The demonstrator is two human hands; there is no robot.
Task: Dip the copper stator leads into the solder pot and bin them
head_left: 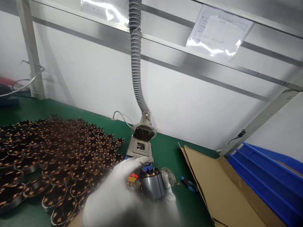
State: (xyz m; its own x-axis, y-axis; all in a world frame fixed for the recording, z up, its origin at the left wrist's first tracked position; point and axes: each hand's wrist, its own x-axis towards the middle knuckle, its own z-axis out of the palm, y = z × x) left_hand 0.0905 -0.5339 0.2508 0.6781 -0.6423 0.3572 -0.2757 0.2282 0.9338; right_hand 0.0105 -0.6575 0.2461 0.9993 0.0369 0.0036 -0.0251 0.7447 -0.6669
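Note:
A motor stator (152,186), a grey metal ring with dark inner parts and copper bits, is held up between my two white-gloved hands in front of a small bench machine. My right hand (169,195) is closed on the ring's right side; its lower part blurs into the foreground. From the left, my left hand (115,192) curls its fingers over the ring's far upper edge; its thumb is hidden. Just behind the fingers stands the machine, a solder pot by its look (140,147), with a square opening on top. Its red lit digital display (133,175) shows beside my left hand.
Many similar stators (78,170) crowd the green bench (165,138) on the left. A grey ribbed hose (136,56) with a round hood (144,131) hangs over the machine. At right are flat cardboard (220,183), blue trays (267,176) and a small blue tool (189,184).

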